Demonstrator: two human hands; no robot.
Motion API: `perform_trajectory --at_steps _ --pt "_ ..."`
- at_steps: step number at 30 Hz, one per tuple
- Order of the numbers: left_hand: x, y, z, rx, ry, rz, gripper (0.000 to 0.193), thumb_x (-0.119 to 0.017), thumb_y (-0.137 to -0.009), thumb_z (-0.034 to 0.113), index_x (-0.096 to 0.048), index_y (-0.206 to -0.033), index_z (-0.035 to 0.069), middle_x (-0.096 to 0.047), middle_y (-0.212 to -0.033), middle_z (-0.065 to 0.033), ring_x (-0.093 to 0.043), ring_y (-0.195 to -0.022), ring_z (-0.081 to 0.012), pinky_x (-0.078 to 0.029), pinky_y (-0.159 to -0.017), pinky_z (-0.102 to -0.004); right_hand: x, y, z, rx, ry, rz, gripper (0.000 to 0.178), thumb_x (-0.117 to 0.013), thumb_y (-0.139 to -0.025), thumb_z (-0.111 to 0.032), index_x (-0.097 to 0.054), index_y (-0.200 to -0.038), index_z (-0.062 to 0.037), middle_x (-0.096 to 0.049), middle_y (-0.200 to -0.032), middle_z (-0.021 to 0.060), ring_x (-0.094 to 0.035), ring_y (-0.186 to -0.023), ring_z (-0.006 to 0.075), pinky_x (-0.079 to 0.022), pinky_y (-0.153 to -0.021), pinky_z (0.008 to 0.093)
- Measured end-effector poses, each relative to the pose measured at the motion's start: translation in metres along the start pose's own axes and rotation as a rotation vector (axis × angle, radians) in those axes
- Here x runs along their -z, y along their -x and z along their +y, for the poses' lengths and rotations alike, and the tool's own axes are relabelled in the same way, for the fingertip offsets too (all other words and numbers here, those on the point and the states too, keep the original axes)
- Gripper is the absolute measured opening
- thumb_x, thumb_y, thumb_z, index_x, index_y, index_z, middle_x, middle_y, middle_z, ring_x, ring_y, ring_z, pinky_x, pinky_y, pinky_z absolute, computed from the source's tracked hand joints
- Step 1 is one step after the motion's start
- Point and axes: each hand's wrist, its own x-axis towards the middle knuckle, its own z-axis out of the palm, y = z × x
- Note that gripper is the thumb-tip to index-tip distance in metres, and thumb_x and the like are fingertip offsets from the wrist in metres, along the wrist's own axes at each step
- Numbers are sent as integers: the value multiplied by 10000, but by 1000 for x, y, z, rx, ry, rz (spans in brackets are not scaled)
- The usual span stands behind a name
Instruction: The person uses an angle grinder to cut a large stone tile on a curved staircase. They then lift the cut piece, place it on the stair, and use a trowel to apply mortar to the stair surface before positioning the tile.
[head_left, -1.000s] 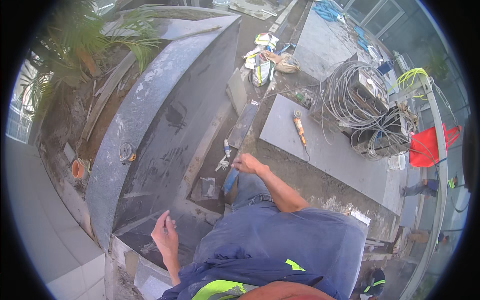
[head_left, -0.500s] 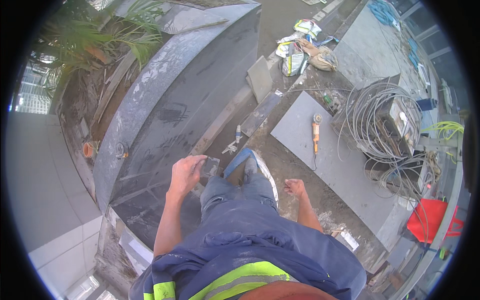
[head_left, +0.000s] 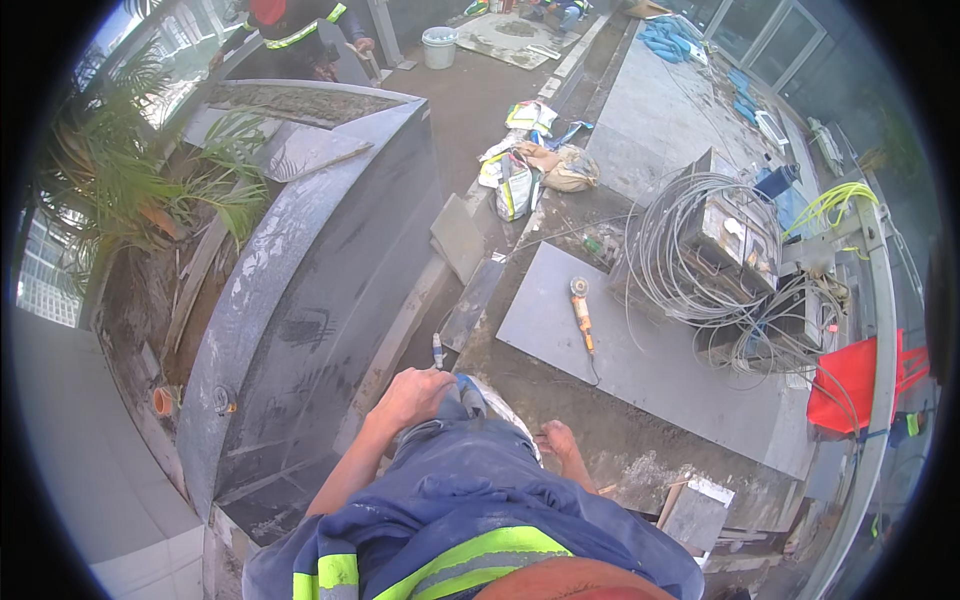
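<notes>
Fingers curl; white bag shows blurred markings.

navy top, rumpled | lime hi-vis bands w/ gry stripe | blu-gry trsrs

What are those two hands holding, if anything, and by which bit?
No held thing shows in the left hand or the right hand, though something small could be hidden. The angle grinder lies on the grey slab.
</notes>
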Motion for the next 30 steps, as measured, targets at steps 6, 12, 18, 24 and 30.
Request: perform_trajectory --at_steps 6,12,18,24,30 --pt "17 -36 -10 -100 -7 28 206 -662 -1034 173 -799 -1137 59 -802 -1027 -201 -772 -951 -415 -613 -860 -523 23 -13 45 22 365 -6 206 -545 -1031 -160 -663 -1073 2 -741 -897 192 -801 -831 302 -655 -733 472" --pt "34 -47 -24 -74 -23 68 187 -662 -1045 168 -800 -1141 86 -810 -1089 -191 -769 -1002 -419 -609 -888 -526 0 26 44 141 348 153 509 -445 -1112 -352 -700 -1028 81 -730 -841 224 -782 -715 339 -666 -649 461" --pt "-1 -47 -38 -34 14 -22 199 -668 -1043 179 -798 -1162 86 -809 -1098 -185 -767 -1013 -421 -601 -885 -517 12 51 15 114 5 457 471 -755 -1004 -433 -732 -996 38 -780 -881 140 -799 -741 256 -656 -637 397" --pt "-29 -80 -13 -280 -20 -275 232 -676 -1014 138 -788 -1207 74 -771 -1059 -211 -754 -999 -434 -595 -887 -523 7 97 41 123 -98 358 432 -819 -977 -409 -819 -1039 19 -827 -897 124 -792 -759 195 -620 -631 356" --pt "-54 -111 12 -383 -24 -298 270 -681 -956 34 -790 -1202 50 -717 -958 -212 -750 -958 -423 -595 -856 -508 -36 126 143 -52 -441 496 338 -706 -1026 -318 -819 -1092 -7 -830 -946 124 -787 -731 200 -639 -619 352"
